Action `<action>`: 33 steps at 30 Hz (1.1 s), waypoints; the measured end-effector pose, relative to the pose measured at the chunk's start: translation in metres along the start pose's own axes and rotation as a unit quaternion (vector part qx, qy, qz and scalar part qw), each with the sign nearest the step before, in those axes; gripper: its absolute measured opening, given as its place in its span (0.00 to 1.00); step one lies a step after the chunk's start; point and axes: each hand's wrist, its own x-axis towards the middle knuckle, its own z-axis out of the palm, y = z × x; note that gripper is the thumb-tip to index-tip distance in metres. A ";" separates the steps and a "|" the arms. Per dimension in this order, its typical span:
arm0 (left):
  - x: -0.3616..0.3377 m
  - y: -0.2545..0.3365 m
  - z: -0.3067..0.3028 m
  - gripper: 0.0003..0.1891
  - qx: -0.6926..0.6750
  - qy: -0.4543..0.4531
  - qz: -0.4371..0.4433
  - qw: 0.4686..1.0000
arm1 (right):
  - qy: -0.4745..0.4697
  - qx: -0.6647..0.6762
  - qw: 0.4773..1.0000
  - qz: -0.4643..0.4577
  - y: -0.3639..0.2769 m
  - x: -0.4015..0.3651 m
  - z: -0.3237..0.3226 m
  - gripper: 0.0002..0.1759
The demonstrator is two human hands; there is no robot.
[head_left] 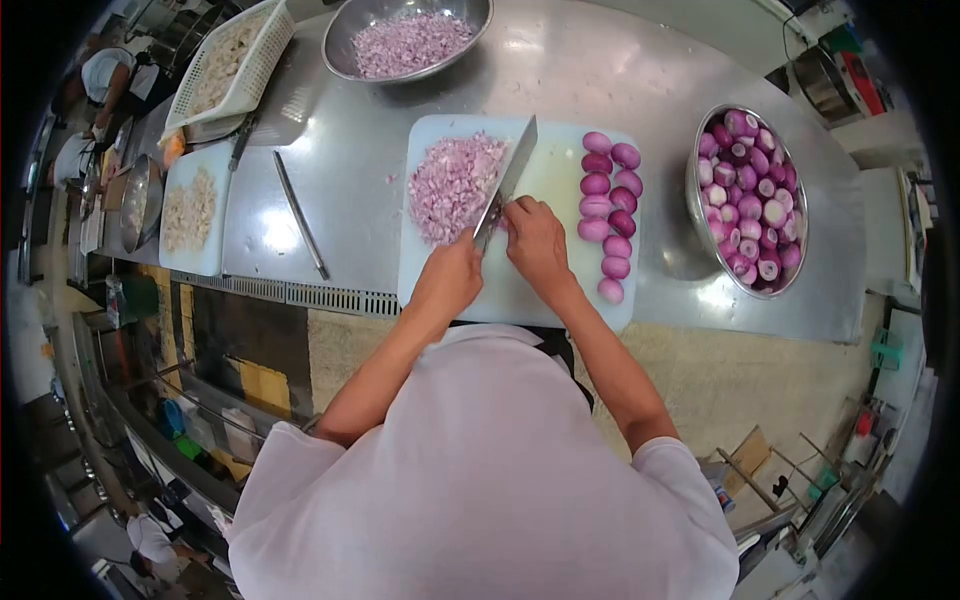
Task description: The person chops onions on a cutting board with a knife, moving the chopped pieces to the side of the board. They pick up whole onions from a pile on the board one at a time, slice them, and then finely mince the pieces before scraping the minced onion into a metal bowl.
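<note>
My left hand (450,278) is wrapped round the handle of a large knife (514,168), whose blade points away from me over the white cutting board (550,296). Just right of the blade, my right hand (536,240) is closed with curled fingertips low on the board; a bit of purple shows beside them, but what they hold is mostly hidden. A heap of chopped purple onion (455,188) lies left of the blade. Peeled onion halves (594,205) stand in two uneven columns along the board's right side.
Right of the board is a steel bowl of purple onions (748,205). Behind it, another bowl (408,40) holds chopped onion. A metal rod (300,215), a second board (197,208) with pale pieces and a white basket (228,62) are at left. Other people (107,80) stand far left.
</note>
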 end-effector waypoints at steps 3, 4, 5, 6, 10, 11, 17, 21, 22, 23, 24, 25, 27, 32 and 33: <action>0.012 -0.004 0.002 0.07 0.023 0.015 0.045 0.999 | 0.011 0.004 1.000 -0.010 0.004 -0.008 0.002 0.04; 0.009 0.002 -0.001 0.07 0.022 0.017 0.047 0.999 | 0.022 0.014 1.000 -0.018 0.006 -0.006 0.002 0.04; -0.002 0.007 -0.007 0.07 0.008 0.002 0.016 1.000 | 0.021 0.015 1.000 -0.018 0.007 -0.009 0.003 0.04; -0.006 0.011 -0.014 0.08 -0.003 -0.009 -0.014 1.000 | 0.022 0.014 1.000 -0.013 0.006 -0.008 0.003 0.04; 0.012 -0.003 0.011 0.08 0.015 0.011 0.045 0.999 | 0.031 0.022 0.999 -0.018 0.004 -0.008 -0.001 0.04; 0.009 -0.003 0.008 0.08 0.012 0.012 0.046 0.999 | 0.031 0.019 0.999 -0.019 0.005 -0.009 -0.001 0.04; -0.003 0.001 0.007 0.07 0.009 -0.002 0.011 1.000 | 0.066 0.041 0.997 -0.021 0.006 -0.014 0.003 0.03; -0.001 0.010 -0.003 0.06 0.007 0.002 0.046 0.999 | 0.070 0.045 0.996 -0.025 0.008 -0.013 0.000 0.03; -0.006 0.013 -0.009 0.06 0.005 -0.004 0.032 0.999 | 0.079 0.057 0.995 -0.023 0.008 -0.013 0.003 0.03; 0.000 0.007 -0.004 0.06 0.009 -0.004 0.033 0.999 | 0.081 0.060 0.995 -0.023 0.009 -0.011 0.006 0.03; 0.008 0.004 0.004 0.06 0.029 -0.010 0.050 0.998 | 0.086 0.064 0.994 -0.022 0.008 -0.011 0.004 0.03; 0.009 0.001 0.012 0.06 0.045 -0.017 0.063 0.997 | 0.087 0.066 0.994 -0.020 0.008 -0.016 0.003 0.03; 0.005 0.005 0.005 0.06 0.039 -0.019 0.067 0.997 | 0.085 0.059 0.994 -0.020 0.011 -0.020 0.006 0.02; -0.002 0.009 0.003 0.06 0.019 -0.009 0.036 0.999 | 0.103 0.079 0.992 -0.007 0.012 -0.020 0.009 0.02; 0.008 0.005 0.008 0.06 0.016 -0.002 0.054 0.998 | 0.094 0.080 0.992 -0.006 0.012 -0.020 0.006 0.03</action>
